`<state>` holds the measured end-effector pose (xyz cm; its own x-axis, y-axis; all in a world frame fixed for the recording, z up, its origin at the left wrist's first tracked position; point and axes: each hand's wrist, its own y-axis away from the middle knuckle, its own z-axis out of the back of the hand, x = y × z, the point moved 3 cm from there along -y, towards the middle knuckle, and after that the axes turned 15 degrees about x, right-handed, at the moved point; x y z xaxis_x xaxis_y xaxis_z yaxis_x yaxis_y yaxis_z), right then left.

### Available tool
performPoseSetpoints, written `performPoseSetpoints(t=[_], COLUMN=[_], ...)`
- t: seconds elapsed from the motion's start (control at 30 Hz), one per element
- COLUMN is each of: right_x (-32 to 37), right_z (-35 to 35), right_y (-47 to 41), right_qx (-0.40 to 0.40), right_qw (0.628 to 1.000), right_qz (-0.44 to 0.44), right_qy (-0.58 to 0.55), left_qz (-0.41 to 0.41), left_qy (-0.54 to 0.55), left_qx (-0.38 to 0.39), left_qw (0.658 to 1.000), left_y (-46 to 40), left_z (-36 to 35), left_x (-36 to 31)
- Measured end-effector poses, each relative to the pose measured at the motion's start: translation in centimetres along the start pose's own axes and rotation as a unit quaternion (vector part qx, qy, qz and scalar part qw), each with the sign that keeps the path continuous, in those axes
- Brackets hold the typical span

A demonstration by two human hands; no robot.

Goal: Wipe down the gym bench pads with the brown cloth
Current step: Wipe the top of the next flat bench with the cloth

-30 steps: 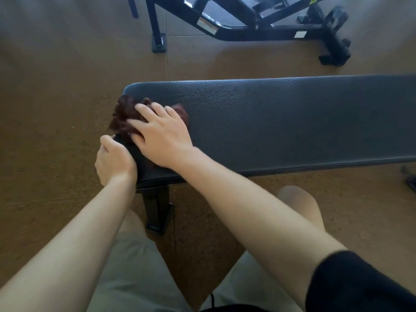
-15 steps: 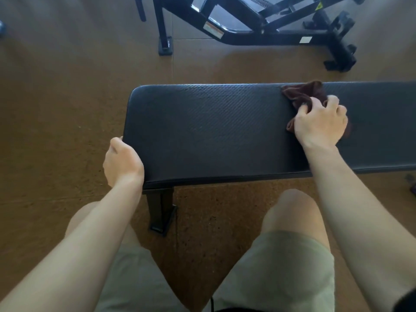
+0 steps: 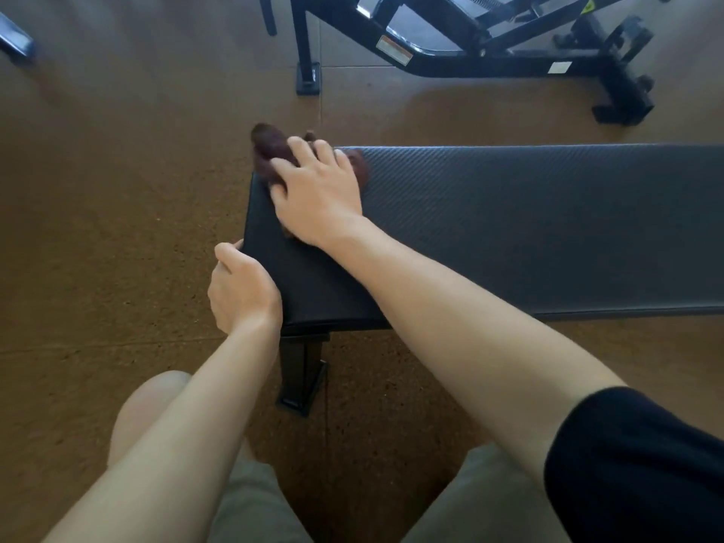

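Note:
A flat black bench pad [image 3: 529, 221] runs from the middle of the view off the right edge. My right hand [image 3: 317, 194] presses the bunched brown cloth [image 3: 270, 150] onto the pad's far left corner; part of the cloth hangs past the end. My left hand [image 3: 243, 291] grips the near left corner of the pad, fingers curled around its edge.
The bench's black steel leg [image 3: 303, 370] stands on the brown cork-like floor between my knees. Another black bench frame [image 3: 450, 45] stands beyond, at the top. A dark object [image 3: 15, 41] shows at the top left edge.
My right hand has swept the cloth from the middle of the pad back to its left end. The left hand stays on the near left corner.

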<state>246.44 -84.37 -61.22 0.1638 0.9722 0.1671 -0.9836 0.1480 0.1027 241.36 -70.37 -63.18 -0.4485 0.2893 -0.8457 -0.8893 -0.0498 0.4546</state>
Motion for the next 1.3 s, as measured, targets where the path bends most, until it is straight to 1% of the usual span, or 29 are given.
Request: performPoseSetpoints(t=[0.07, 0.13, 0.2, 0.23, 0.27, 0.33, 0.4, 0.47, 0.5, 0.53, 0.57, 0.63, 0.7, 0.73, 0.8, 0.87, 0.93, 0.97, 1.03, 1.1, 1.2, 1.27, 1.3], right_x=[0.4, -0.1, -1.0, -1.9, -3.3, -7.2, -11.4, -13.6, -13.6, -12.9, -11.5, -7.4, -2.7, -0.7, 2.3, 2.9, 1.3, -0.3, -5.2, -11.8, -21.0, -23.8, -23.9], right_z=[-0.1, 0.1, -0.2, -0.4, -0.4, -0.1, 0.1, 0.1, -0.2, -0.4, -0.6, -0.6, -0.7, -0.6, -0.4, -0.1, 0.1, 0.3, 0.6, 1.3, 2.5, 2.6, 2.2], right_y=[-0.1, 0.5, 1.7, 2.6, 3.8, 7.0, 11.4, 15.2, 15.7, 15.5, 14.5, 10.9, 6.7, 4.6, 1.0, -1.3, -2.0, -1.8, -0.9, 2.3, 10.6, 14.8, 15.3], right_qx=[0.024, 0.029, 0.030, 0.026, 0.012, -0.045, -0.091, -0.090, -0.082, -0.074, -0.066, -0.043, 0.004, 0.021, 0.022, 0.008, -0.018, -0.037, -0.081, -0.103, -0.111, -0.109, -0.106], right_qw=[0.996, 0.990, 0.985, 0.985, 0.987, 0.993, 0.995, 0.991, 0.990, 0.990, 0.993, 0.997, 0.986, 0.979, 0.972, 0.974, 0.983, 0.989, 0.996, 0.991, 0.958, 0.926, 0.914], right_qz=[0.081, 0.136, 0.168, 0.169, 0.158, 0.106, 0.008, -0.085, -0.108, -0.109, -0.080, 0.048, 0.170, 0.203, 0.229, 0.219, 0.178, 0.142, 0.037, -0.082, -0.261, -0.359, -0.387], right_qy=[0.016, 0.017, 0.014, 0.006, -0.007, -0.035, -0.046, -0.046, -0.045, -0.047, -0.048, -0.032, -0.001, 0.020, 0.055, 0.059, 0.042, 0.027, -0.001, -0.019, -0.034, -0.050, -0.055], left_qz=[0.003, 0.004, 0.002, 0.003, 0.004, 0.003, 0.000, -0.001, 0.000, 0.001, 0.002, 0.000, 0.001, 0.004, 0.006, 0.004, 0.000, -0.003, -0.007, -0.010, -0.005, -0.005, -0.006], left_qy=[0.002, -0.004, -0.006, -0.006, -0.007, -0.005, -0.004, -0.006, -0.007, -0.010, -0.010, -0.007, -0.008, -0.010, -0.012, -0.019, -0.023, -0.022, -0.023, -0.030, -0.036, -0.035, -0.035], left_qx=[-0.003, -0.007, -0.008, -0.012, -0.014, -0.011, -0.001, -0.007, -0.010, -0.010, -0.010, -0.010, -0.019, -0.023, -0.030, -0.032, -0.026, -0.024, -0.022, -0.018, -0.014, -0.012, -0.010], left_qw=[1.000, 1.000, 1.000, 1.000, 1.000, 1.000, 1.000, 1.000, 1.000, 1.000, 1.000, 1.000, 1.000, 1.000, 0.999, 0.999, 0.999, 0.999, 0.999, 0.999, 0.999, 0.999, 0.999], left_y=[0.0, 0.0, 0.2, 0.1, 0.1, -0.1, 0.0, 0.0, 0.0, -0.1, -0.1, -0.3, -0.5, -0.6, -0.7, -0.8, -0.9, -1.0, -0.9, -0.6, -0.3, -0.3, -0.3], left_z=[0.0, 0.0, 0.0, 0.0, 0.1, 0.1, 0.0, -0.1, -0.1, -0.2, -0.2, -0.1, -0.1, -0.1, 0.0, 0.0, 0.0, 0.0, 0.0, -0.1, -0.1, -0.1, -0.1], left_x=[0.0, 0.2, 0.2, 0.2, 0.2, 0.2, -0.1, -0.1, 0.0, 0.0, 0.1, 0.1, 0.3, 0.4, 0.7, 0.8, 0.8, 0.8, 0.6, 0.3, 0.1, 0.1, 0.1])
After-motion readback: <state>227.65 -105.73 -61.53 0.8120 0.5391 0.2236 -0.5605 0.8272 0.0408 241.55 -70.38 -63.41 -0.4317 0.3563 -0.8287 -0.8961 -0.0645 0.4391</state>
